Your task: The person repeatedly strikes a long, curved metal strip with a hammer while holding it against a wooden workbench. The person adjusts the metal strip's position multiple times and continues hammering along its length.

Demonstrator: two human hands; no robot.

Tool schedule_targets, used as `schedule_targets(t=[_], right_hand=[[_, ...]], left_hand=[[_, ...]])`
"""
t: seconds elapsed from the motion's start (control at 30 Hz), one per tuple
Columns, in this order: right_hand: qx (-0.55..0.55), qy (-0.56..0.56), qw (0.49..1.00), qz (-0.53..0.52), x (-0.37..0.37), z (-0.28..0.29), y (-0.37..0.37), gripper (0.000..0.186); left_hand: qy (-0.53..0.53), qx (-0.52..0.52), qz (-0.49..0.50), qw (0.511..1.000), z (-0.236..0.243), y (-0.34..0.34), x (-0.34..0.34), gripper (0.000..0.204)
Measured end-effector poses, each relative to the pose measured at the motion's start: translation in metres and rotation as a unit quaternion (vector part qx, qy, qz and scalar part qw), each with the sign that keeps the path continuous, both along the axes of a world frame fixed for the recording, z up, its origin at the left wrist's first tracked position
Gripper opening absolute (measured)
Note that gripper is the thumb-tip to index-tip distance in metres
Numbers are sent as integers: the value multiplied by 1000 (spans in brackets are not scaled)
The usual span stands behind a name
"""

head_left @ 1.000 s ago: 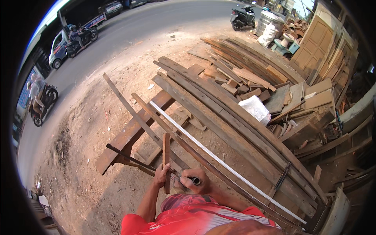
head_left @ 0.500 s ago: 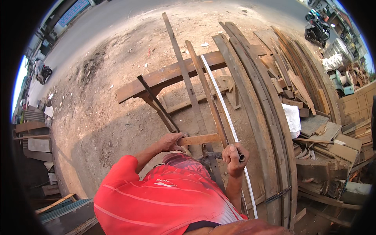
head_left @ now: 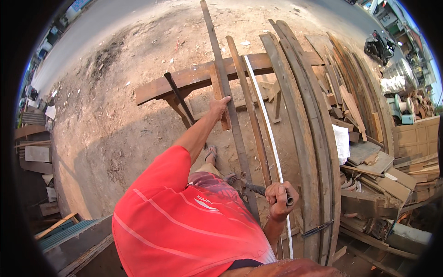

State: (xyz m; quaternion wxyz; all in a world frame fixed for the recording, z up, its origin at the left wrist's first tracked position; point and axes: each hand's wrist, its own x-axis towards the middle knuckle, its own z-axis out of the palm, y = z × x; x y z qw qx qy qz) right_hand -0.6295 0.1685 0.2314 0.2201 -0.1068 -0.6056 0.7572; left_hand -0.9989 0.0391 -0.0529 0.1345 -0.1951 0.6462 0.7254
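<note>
My left hand [head_left: 218, 109] is stretched forward, closed round a short wooden block [head_left: 225, 121]. The block lies along the left side of a long narrow board [head_left: 213, 39], with my thumb on that board. Near my body on the right, my right hand [head_left: 278, 199] grips the dark tubular handle [head_left: 254, 188] of a tool. Its hollow end sticks out past my fist, and the tool's head, pointing left by the narrow board, is not clear enough to name. A second narrow board [head_left: 251, 108] and a white strip [head_left: 265, 113] run lengthwise beside it.
A thick wooden beam [head_left: 154, 92] crosses under the boards as a support. A dark pipe-like bar [head_left: 177, 90] leans at its left. Wide planks [head_left: 300, 124] lie to the right, then piled scrap wood [head_left: 369, 159]. A motorcycle [head_left: 379, 47] stands at far right.
My left hand has moved forward with the short block, which has turned from crosswise to lengthwise against the long board. My right hand keeps its grip on the tool. The view has shifted slightly.
</note>
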Motion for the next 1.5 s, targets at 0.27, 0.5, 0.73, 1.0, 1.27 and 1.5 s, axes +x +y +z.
schedule_targets(t=[0.27,0.5,0.73,1.0,1.27,1.5], right_hand=[[6,82,993,-88,30,26,36,38],[72,88,987,-116,14,25,50,40],[46,87,994,-56,-15,22,48,40],[69,156,985,11,-113,46,30,38],[72,173,981,50,-313,47,14,33],[80,88,989,91,-478,6,2,36]], left_hand=[[0,3,-151,988,4,-3,102,53],[-66,-22,-318,945,34,-25,265,60],[-7,-139,-323,936,78,-47,231,74],[160,-318,-352,866,69,-74,57,68],[247,-378,-390,802,58,-78,-62,48],[225,-380,-423,791,63,-79,-71,45]])
